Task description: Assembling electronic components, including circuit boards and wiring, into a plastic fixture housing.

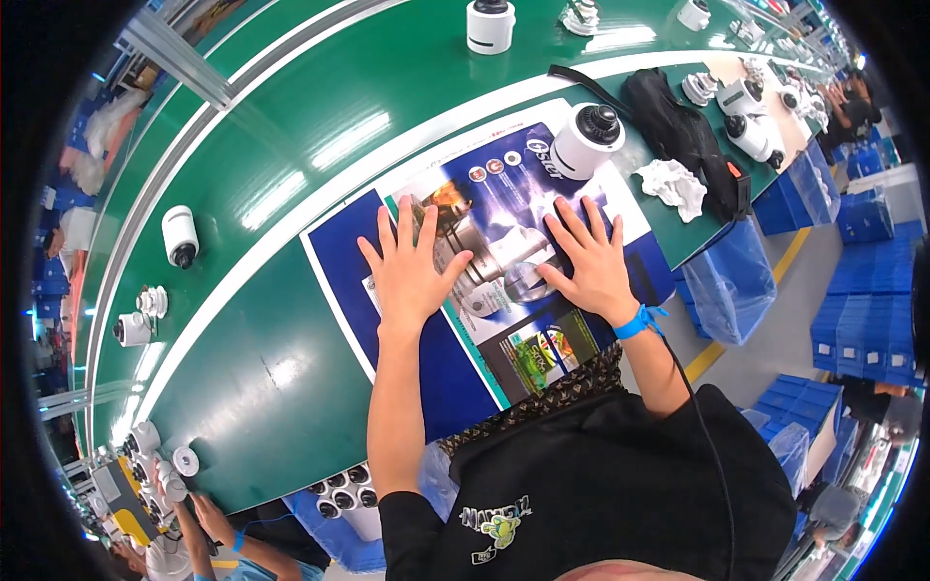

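Note:
A large printed cardboard sheet [431,363], blue with kitchen-appliance pictures, lies flat on the green bench. My left hand [405,276] rests on its left half, palm down with fingers spread and nothing held. On the right half lies my right hand [596,271], also flat with fingers apart; a blue wrist strap [641,321] with a black cord circles that wrist. Just beyond it, a white dome-like camera unit [581,150] with a black top stands on the sheet's far right part.
Right of the sheet lie crumpled white cloth [672,188] and a black bag [678,121]. More white camera units [180,235] sit along the green belt. A blue bin [341,537] holds several units. At lower left, a co-worker's hands [208,518] are near white units.

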A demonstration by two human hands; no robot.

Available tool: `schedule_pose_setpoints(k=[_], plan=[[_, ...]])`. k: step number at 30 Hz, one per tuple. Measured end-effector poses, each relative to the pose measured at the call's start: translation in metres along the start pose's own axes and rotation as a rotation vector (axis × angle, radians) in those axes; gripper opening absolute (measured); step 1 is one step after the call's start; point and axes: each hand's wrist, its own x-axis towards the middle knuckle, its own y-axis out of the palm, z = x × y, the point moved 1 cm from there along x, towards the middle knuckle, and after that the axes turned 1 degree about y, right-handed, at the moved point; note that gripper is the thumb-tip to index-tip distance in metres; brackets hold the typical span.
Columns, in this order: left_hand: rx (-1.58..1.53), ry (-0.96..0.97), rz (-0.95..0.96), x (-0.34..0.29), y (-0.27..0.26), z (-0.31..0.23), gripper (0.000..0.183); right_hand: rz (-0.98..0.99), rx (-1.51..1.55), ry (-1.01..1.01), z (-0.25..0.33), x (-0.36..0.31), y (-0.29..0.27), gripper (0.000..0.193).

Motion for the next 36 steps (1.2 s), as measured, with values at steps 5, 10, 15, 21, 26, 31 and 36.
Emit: schedule_pose_setpoints(k=[5,10,15,21,26,31,36], plan=[[0.0,0.007,0.015,0.0,-0.001,0.0,0.076,-0.02,0.036,0.007,0.0,0.0,-0.003,0.062],[-0.027,0.007,0.013,0.002,0.002,-0.004,0.074,-0.023,0.066,0.034,-0.006,-0.002,-0.005,0.062],[-0.055,0.055,-0.084,-0.001,0.002,-0.001,0.061,-0.025,0.133,0.042,-0.005,-0.001,-0.004,0.063],[-0.039,0.142,-0.179,0.001,0.001,-0.008,0.049,0.005,0.26,0.052,-0.019,0.002,-0.011,0.062],[-0.081,0.162,-0.159,0.016,-0.005,-0.007,0.051,0.063,0.311,0.049,-0.023,0.007,-0.013,0.062],[-0.226,0.151,-0.256,0.115,-0.032,-0.025,0.075,0.096,0.317,0.067,-0.026,0.006,-0.013,0.064],[-0.258,0.05,-0.447,0.262,-0.048,-0.019,0.109,0.097,0.343,0.05,-0.021,0.007,-0.014,0.064]])
